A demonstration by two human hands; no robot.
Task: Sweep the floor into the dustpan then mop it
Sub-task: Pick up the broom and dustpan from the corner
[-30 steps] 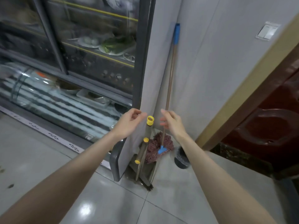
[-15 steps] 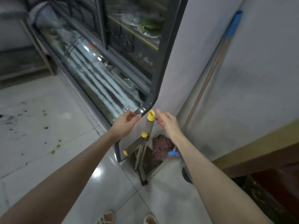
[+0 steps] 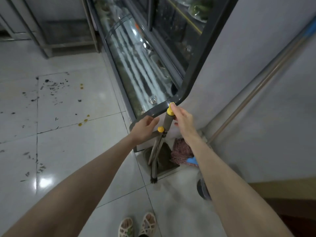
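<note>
Two grey handles stand in the corner beside the display fridge. The taller handle (image 3: 167,122) has a yellow cap (image 3: 170,111); the straight fingers of my right hand (image 3: 183,121) touch that cap and lie along the grip. A second yellow cap (image 3: 160,129) sits lower, just right of my left hand (image 3: 143,129), whose fingers are relaxed over the other grey handle. Below stand the dustpan (image 3: 165,159) and the dark broom bristles (image 3: 153,180). A mop with a reddish string head (image 3: 180,152) leans on the wall, its long handle (image 3: 256,86) running up to the right.
The glass display fridge (image 3: 145,69) runs along the left of the corner. Black marks (image 3: 51,86) and yellow spots (image 3: 83,121) lie on the white tiles at left. A dark round object (image 3: 202,189) sits by the wall. My sandalled feet (image 3: 138,226) are at the bottom edge.
The view has tilted down and left, showing more dirty floor and my feet. My right hand has moved up against the taller handle's yellow cap; my left hand has dropped towards the lower handle.
</note>
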